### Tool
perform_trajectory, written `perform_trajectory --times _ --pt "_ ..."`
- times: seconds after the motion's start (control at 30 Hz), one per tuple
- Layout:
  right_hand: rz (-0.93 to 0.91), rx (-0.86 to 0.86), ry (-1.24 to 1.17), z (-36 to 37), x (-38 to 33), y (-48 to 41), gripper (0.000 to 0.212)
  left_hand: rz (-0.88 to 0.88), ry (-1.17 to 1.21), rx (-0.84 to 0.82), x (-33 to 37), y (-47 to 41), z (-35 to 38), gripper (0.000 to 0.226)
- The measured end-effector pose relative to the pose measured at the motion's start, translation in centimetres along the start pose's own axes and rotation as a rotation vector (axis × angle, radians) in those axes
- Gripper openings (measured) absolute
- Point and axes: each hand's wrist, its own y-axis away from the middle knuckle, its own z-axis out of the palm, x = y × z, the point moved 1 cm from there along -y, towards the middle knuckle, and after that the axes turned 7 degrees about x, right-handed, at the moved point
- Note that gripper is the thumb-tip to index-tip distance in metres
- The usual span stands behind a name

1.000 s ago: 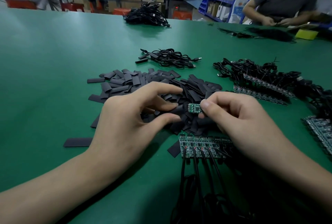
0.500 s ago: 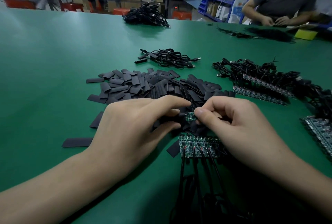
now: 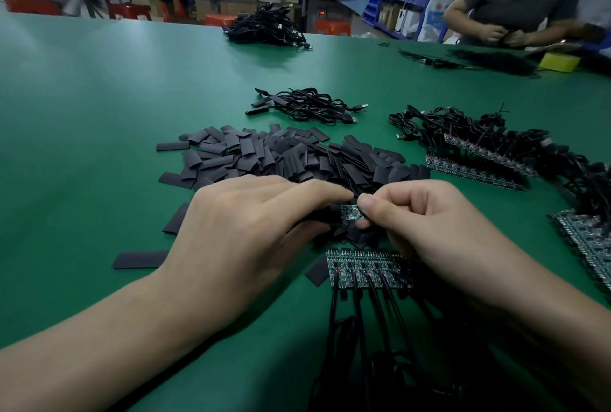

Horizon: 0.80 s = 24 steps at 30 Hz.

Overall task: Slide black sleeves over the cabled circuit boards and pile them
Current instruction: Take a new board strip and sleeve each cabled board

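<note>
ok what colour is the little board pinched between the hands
Green, with small dark parts. The board shows best in the head view.

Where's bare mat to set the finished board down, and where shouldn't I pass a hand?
Widest bare patch: green mat left of the sleeve pile, up to the far cable heap. A smaller one lies between the near cable bundle and that heap. Crowded: right side, board rows and tangled cables; and at the front edge, the wired board row.
</note>
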Motion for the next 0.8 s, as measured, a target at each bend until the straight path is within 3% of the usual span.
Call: perform_trajectory --times 0.4,0.57,0.7,0.8 --pt "-0.134 0.024 0.143 -0.1 -0.1 -0.1 0.032 -0.152 0.053 0.024 0.6 -0.1 -1.7 0.033" --pt "-0.003 -0.045 0.033 -0.3 0.0 -0.1 0.031 -0.099 0.014 -0.032 0.4 0.0 -1.1 0.034" --pt "0.068 -0.065 -0.058 -0.3 0.1 -0.1 0.032 0.057 -0.028 -0.02 0.1 -0.1 -0.1 0.034" --pt "0.048 -0.057 -0.034 -0.2 0.1 0.0 0.032 0.006 -0.039 -0.023 -0.3 0.4 -0.1 0.028"
